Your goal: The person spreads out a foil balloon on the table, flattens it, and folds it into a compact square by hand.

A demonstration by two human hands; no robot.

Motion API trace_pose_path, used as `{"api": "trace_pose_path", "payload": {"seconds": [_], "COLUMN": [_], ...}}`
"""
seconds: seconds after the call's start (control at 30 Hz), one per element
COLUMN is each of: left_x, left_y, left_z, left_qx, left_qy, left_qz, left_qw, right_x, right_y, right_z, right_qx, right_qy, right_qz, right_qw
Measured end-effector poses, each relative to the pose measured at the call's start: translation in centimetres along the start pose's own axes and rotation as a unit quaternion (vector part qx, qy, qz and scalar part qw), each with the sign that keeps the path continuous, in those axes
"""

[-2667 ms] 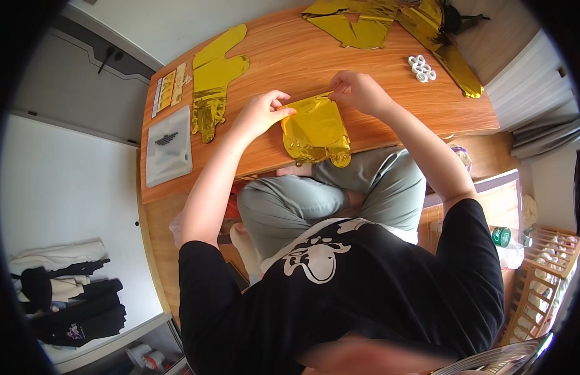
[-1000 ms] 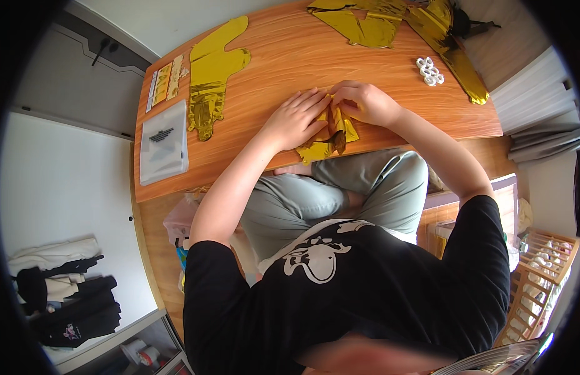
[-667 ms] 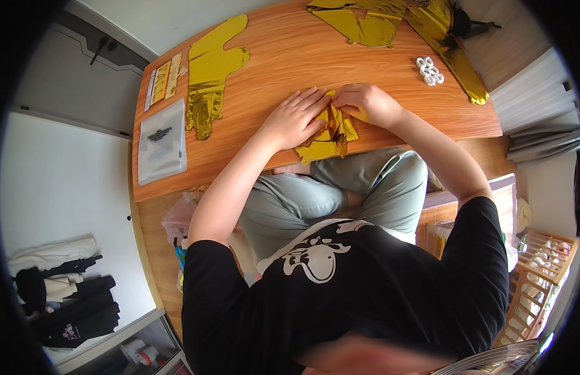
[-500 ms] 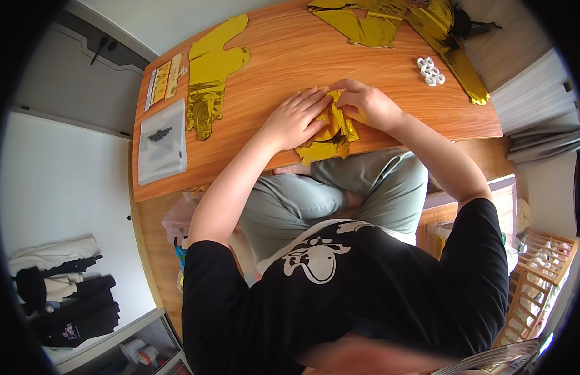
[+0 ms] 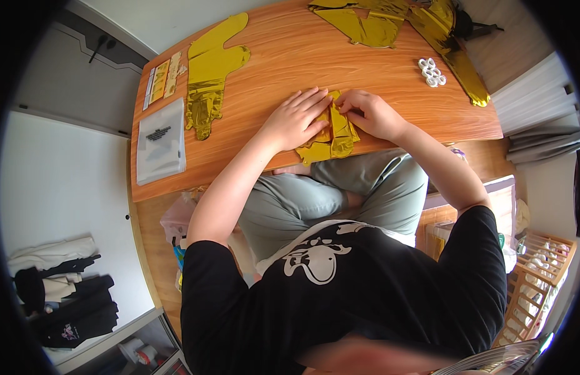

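A folded gold foil balloon lies near the front edge of the wooden table. My left hand rests flat on its left part, fingers stretched out and pointing away from me. At the balloon's right side, my right hand pinches the foil near its far end with bent fingers. Part of the foil is hidden under both hands. Its strip between them looks flattened, with creases along its length.
Flat gold foil balloons lie at the far left and far right of the table. Clear plastic bags and small printed cards sit along the left edge. Small white rolls are at right.
My right hand has shifted slightly to the right, and the foil's right part now lies flatter and straighter. My left hand has stayed in place.
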State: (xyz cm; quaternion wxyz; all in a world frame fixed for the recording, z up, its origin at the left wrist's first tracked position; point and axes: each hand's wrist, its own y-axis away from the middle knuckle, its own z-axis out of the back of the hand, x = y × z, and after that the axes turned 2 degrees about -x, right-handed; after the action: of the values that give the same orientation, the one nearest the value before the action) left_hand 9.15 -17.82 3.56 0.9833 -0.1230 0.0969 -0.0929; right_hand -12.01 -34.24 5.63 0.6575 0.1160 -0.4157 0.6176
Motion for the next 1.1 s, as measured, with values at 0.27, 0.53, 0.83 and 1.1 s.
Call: {"api": "trace_pose_path", "payload": {"seconds": [0.27,0.53,0.83,1.1], "left_x": [-0.1,0.8,4.6,1.3], "left_y": [-0.1,-0.2,-4.0,-4.1], "left_z": [0.1,-0.2,4.4,0.3], "left_qx": [0.005,0.029,0.144,0.079], "left_qy": [0.000,0.039,0.266,0.124], "left_qz": [0.001,0.003,0.071,-0.060], "left_qw": [1.000,0.999,0.951,0.987], "right_x": [0.1,0.0,0.0,0.4], "right_y": [0.3,-0.1,-0.2,-0.7], "right_z": [0.3,1.6,2.0,2.1], "right_qx": [-0.021,0.036,0.078,0.103], "right_qy": [0.138,0.105,0.123,0.150], "right_qz": [0.067,0.059,0.026,0.044], "right_qw": [0.988,0.992,0.989,0.982]}}
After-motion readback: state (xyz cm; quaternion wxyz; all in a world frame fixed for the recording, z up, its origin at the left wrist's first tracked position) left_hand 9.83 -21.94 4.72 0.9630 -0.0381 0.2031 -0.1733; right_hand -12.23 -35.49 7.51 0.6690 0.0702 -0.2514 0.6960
